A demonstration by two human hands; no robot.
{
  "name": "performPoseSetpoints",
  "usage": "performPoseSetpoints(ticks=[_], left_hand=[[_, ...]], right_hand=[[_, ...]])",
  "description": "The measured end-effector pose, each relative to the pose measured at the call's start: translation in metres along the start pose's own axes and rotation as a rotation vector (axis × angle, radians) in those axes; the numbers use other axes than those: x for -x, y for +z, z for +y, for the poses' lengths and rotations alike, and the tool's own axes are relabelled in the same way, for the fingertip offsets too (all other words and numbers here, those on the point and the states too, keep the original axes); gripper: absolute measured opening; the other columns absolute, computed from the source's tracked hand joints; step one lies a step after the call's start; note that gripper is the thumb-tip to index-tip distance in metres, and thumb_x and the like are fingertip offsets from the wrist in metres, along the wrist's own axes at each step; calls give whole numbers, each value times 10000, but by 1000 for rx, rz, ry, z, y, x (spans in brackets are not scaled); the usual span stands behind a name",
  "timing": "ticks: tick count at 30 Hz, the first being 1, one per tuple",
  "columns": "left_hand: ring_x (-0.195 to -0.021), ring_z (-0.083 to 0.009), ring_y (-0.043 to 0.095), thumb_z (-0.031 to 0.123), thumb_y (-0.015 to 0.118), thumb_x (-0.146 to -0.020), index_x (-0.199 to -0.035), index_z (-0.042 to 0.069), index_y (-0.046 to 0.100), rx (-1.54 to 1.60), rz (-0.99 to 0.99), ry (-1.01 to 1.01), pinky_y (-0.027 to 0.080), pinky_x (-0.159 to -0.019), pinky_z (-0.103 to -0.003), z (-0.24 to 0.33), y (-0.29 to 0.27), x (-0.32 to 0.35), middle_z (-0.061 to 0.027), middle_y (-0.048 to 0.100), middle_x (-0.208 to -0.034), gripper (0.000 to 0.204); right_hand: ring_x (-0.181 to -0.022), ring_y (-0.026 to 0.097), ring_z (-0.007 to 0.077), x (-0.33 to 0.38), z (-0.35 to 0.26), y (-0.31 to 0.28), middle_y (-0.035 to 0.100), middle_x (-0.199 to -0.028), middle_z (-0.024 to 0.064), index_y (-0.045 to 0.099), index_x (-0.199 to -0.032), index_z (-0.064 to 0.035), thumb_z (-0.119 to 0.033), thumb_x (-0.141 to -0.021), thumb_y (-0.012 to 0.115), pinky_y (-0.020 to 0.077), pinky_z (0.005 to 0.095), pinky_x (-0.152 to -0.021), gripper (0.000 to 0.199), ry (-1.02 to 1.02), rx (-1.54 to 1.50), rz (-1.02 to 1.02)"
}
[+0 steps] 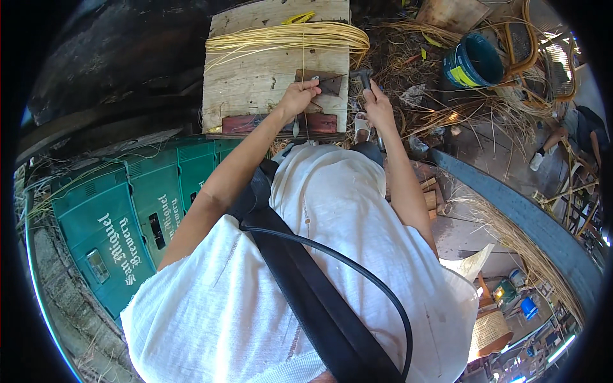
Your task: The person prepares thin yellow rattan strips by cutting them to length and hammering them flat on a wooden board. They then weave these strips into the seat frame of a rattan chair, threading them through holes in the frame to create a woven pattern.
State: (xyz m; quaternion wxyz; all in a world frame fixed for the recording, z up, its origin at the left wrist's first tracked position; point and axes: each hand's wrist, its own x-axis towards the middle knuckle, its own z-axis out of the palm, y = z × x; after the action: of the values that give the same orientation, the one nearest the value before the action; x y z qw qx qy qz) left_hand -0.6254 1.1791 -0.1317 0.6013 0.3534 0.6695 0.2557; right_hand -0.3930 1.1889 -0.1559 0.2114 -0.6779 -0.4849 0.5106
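My left hand (299,100) is closed at the near edge of a dark brown block (330,83) on a pale wooden board (246,80). Its fingertips pinch by a small metal piece; what they hold is too small to make out. A thin yellowish strand (304,57) runs lengthwise down the board, passing by that hand. Off the board's right edge, my right hand (380,108) grips a hammer (364,78) with a dark head. Beyond both hands, a bundle of yellow cane strips (287,37) lies across the board, and a yellow tool (299,17) sits behind it.
A reddish wooden strip (255,123) lies along the board's near edge. Green crates (96,217) stand at left. At right are a dark teal bucket (476,60), scattered cane scraps, a grey metal beam (511,198) and a long cane bundle (511,239). Another person (578,131) is at far right.
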Motion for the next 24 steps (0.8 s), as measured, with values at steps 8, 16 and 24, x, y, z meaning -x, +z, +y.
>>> performPoseSetpoints(ticks=[8, 16, 24], left_hand=[[-894, -107, 548, 54, 521, -912, -1288, 5, 550, 14, -28, 31, 421, -843, -221, 3, 0, 2, -30, 657, -1026, 381], [-914, -106, 546, 42, 504, -914, -1292, 1, 545, 16, -22, 9, 409, -863, -211, 1, -3, 4, -26, 652, -1017, 383], [-786, -72, 516, 48, 501, -920, -1314, 21, 530, -9, -45, 27, 416, -682, -202, 4, -4, 3, 3, 643, -1048, 396]], right_hand=[[-1149, 559, 370, -1, 1, 1, 574, -1226, 241, 449, -1389, -186, -296, -948, 485, 454, 378, -940, 456, -1, -47, 32], [-1172, 533, 379, 10, -18, -4, 554, -1262, 232, 449, -1387, -169, -291, -949, 485, 424, 385, -969, 456, 149, -167, -34], [-574, 497, 152, 3, 3, 3, 515, -764, 53, 413, -1421, -213, -255, -958, 504, 415, 301, -517, 474, -43, -93, 17]])
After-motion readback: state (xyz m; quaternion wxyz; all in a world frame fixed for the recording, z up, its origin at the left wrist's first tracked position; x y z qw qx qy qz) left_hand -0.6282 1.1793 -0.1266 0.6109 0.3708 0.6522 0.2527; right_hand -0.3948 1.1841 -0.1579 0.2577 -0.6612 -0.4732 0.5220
